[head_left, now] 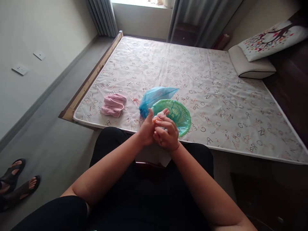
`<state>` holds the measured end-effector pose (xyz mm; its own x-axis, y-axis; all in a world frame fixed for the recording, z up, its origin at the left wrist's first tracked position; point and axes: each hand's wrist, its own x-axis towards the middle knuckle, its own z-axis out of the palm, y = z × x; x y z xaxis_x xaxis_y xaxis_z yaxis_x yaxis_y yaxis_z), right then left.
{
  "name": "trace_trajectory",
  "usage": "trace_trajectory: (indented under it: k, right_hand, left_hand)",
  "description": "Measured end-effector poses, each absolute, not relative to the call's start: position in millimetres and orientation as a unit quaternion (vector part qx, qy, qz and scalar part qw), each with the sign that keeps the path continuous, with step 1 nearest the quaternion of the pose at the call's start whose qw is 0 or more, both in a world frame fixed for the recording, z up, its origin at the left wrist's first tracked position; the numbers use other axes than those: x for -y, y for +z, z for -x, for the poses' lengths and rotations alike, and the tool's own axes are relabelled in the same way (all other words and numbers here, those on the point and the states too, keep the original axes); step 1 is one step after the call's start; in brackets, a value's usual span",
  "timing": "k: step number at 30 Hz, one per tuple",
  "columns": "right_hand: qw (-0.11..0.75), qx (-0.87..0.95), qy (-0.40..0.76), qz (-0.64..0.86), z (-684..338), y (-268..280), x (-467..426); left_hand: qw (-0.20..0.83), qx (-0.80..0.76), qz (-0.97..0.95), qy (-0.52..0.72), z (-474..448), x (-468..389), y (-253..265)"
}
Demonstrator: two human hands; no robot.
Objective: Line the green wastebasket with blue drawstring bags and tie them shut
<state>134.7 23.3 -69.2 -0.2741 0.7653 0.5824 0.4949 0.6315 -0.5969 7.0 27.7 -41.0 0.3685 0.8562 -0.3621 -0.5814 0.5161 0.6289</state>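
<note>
Both hands, left hand [146, 128] and right hand [166, 134], close their grip on a small bundled cloth [158, 118] at the bed's [216, 80] near edge; green basket [176, 114] at 1 o'clock, pink socks [113, 105] at 10 o'clock, untouched.

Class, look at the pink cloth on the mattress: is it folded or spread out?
Folded. The pink cloth lies in a compact stacked bundle with rolled layers showing, left of both hands.
</note>
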Motion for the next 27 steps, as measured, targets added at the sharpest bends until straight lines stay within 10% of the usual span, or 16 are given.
trace_trajectory:
  k: [8, 13, 22, 27]
  right_hand:
    - [0.42, 0.644, 0.102, 0.631, -183, -84, -100]
    - [0.171, 0.723, 0.355, 0.567, -187, -111, -119]
    - [0.499, 0.408, 0.265, 0.717, -261, -106, -84]
    - [0.424, 0.13, 0.512, 0.736, -269, -144, -67]
  left_hand:
    - [0.598, -0.429, -0.26, 0.626, 31, -59, -70]
    - [0.547, -0.672, -0.152, 0.476, 59, -78, -133]
    - [0.668, -0.621, -0.152, 0.38, 45, -92, -192]
    - [0.695, -0.584, -0.155, 0.391, 38, -102, -203]
